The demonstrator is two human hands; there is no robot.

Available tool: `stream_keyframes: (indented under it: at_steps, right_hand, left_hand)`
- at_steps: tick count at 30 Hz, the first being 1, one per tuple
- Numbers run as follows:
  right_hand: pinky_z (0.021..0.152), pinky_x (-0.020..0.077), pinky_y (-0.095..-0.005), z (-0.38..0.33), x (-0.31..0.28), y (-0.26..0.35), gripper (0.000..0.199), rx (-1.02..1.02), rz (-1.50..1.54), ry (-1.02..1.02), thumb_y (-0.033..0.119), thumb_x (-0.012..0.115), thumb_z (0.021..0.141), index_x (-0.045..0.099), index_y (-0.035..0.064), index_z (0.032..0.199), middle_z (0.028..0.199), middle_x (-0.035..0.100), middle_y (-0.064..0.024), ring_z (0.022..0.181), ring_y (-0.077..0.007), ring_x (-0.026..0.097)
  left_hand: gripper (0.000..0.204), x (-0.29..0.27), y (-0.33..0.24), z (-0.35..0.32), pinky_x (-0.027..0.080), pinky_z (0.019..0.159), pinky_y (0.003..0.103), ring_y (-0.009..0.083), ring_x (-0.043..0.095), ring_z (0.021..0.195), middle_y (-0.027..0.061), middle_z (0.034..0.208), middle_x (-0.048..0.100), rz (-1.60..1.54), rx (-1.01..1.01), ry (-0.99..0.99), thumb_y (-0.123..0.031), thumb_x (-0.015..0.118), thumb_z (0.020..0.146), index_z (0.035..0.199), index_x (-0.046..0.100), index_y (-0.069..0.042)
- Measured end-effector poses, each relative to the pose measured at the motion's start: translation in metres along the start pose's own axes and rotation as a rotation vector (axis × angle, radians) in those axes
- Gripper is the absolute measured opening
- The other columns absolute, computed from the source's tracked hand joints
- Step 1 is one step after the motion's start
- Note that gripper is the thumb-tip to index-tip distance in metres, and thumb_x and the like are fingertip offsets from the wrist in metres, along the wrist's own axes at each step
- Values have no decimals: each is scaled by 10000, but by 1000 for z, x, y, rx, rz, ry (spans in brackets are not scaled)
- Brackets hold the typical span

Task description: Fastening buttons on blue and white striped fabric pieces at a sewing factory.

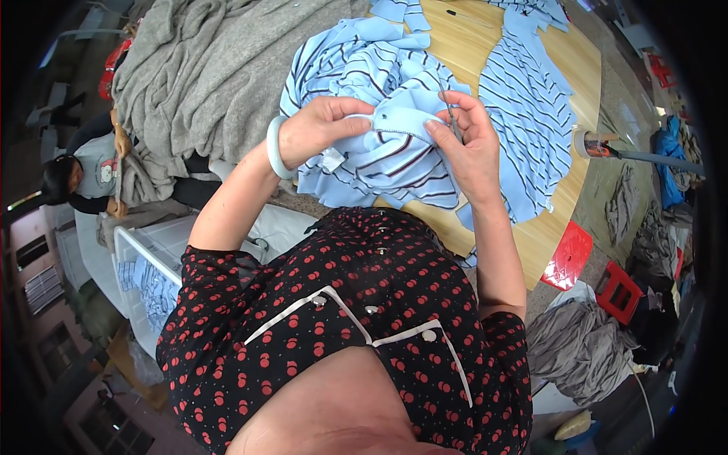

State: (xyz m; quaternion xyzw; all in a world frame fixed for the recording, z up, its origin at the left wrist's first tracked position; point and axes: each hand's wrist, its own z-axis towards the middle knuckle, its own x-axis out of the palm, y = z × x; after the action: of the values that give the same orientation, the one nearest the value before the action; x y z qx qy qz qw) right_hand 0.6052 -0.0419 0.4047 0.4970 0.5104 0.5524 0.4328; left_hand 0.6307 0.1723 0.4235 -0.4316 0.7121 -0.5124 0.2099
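Observation:
A light blue knit garment [406, 110] with dark and white stripes is stretched between my hands above the near part of the table. My left hand [315, 129] pinches its plain blue edge between thumb and fingers. On the other side, my right hand [472, 148] grips the same band with the thumb. A slim dark metal tool [449, 111], apparently thread snips, is tucked among the right fingers; its blades are partly hidden. A seam and a small dark spot show on the cloth between the hands. The rest of the garment lies bunched beneath them.
Grey knit fabric [205, 68] is heaped at the left. More striped blue pieces [523, 98] lie on the wooden table [550, 246] at right. A white crate [125, 254] holds blue cloth at lower left. Another person [95, 163] sits far left; red stools [620, 292] stand right.

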Motion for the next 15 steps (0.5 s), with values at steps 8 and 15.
stream_keyframes:
  at_steps: [8, 15]
  right_hand:
    - [515, 409, -212, -6, 11, 10, 273, -405, -653, -52, 92, 643, 692, 535, 43, 939, 826, 571, -41, 677, -111, 543]
    - [520, 426, -235, -7, 15, 9, 269, -422, -698, -62, 96, 659, 675, 551, 34, 914, 791, 581, -73, 631, -145, 557]
  left_hand:
    - [177, 7, -8, 2, 418, 689, 190, 64, 524, 732, 18, 826, 589, -198, 19, -99, -117, 548, 783, 917, 577, -5]
    - [185, 15, -5, 7, 403, 679, 181, 48, 504, 735, 7, 818, 583, -144, 33, -116, -120, 552, 780, 917, 579, 1]
